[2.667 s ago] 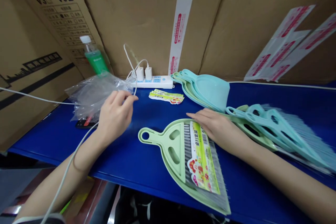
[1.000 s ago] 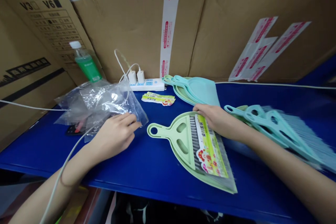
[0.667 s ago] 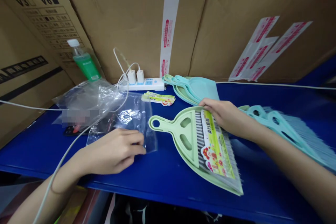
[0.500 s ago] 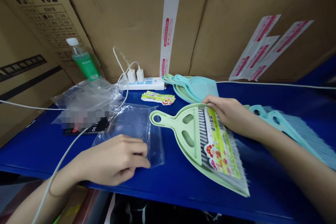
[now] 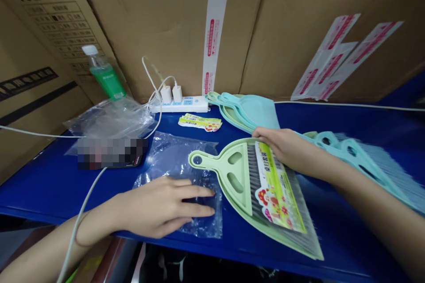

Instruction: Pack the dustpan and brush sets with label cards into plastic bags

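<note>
Left hand (image 5: pixel 166 205) flat on clear plastic bag (image 5: pixel 175 159), grip open, fingers straight. Green dustpan (image 5: pixel 237 179) on table (image 5: pixel 49 185) at its 3 o'clock, long axis 10-to-4, handle end over bag. Right hand (image 5: pixel 282 148) nearer, on its far rim; grip unclear.

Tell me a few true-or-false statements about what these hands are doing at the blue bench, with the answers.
1. The left hand lies flat on a clear plastic bag. True.
2. The right hand holds the green bottle. False: it rests on the pale green dustpan; the bottle stands at the back, by the cartons.
3. Two chargers are plugged into the power strip. True.
4. The stacked dustpans at the back are red. False: they are light blue and pale green.
</note>
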`<state>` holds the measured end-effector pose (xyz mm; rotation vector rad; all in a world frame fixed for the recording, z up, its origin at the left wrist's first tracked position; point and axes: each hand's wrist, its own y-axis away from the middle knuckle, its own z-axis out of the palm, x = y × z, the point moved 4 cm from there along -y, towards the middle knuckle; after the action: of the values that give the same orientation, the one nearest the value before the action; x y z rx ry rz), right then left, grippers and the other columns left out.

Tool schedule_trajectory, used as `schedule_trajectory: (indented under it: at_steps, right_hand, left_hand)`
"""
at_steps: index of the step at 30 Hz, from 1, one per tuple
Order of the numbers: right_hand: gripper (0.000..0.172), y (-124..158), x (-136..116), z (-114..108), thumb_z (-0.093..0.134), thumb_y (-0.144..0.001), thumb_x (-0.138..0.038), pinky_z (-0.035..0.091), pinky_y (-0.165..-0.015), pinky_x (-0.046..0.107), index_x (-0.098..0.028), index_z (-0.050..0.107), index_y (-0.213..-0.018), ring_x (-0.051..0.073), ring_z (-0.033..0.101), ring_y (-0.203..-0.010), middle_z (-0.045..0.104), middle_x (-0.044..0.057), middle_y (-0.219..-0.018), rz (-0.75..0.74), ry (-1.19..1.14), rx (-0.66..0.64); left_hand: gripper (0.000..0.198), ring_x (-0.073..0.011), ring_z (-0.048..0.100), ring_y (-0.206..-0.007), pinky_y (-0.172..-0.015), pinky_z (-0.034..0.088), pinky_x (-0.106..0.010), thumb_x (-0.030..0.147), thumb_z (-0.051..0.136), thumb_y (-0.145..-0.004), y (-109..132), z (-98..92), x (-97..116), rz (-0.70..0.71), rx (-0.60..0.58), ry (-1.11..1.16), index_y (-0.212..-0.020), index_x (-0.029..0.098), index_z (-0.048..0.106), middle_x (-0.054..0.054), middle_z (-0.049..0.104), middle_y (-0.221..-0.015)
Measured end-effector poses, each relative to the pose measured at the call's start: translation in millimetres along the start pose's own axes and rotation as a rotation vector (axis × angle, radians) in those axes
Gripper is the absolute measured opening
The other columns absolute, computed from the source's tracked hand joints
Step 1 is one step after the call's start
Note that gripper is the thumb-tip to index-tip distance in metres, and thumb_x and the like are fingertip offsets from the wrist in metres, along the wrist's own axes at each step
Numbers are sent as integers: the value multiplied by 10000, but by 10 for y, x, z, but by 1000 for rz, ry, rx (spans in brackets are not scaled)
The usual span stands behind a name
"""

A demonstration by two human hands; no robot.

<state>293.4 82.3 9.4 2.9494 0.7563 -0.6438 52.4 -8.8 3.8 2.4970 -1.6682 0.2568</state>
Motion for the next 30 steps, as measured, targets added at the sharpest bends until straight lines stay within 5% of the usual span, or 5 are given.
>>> schedule_trajectory:
  at_steps: [9,19,30]
  right_hand:
    - [228,47,97,-25,393,-727,-33,358,-462,230,-248,403,-650,146,555,-474,577,-29,-530,34,75,-107]
    - [281,83,89,-43,389,-684,35,363,-472,235,-241,420,-642,151,585,-511,603,-25,-568,39,96,-121]
    - [314,137,-99,-70,367,-734,73,363,-526,239,-232,437,-704,148,596,-579,621,-20,-635,106,114,-275]
  left_hand:
    - [508,-201,630,-949,-744,544,-295,58,515,-856,-26,87,-53,13,-11,-244,-1302,300,546,-56,598,-1290]
    - [260,-143,594,-690,-526,466,-246,62,401,-971,-50,68,-46,106,193,-454,-1119,166,587,-10,659,-828]
    - [226,-124,656,-753,-588,529,-217,98,421,-985,-34,-33,28,197,406,-441,-960,148,640,-13,665,-812]
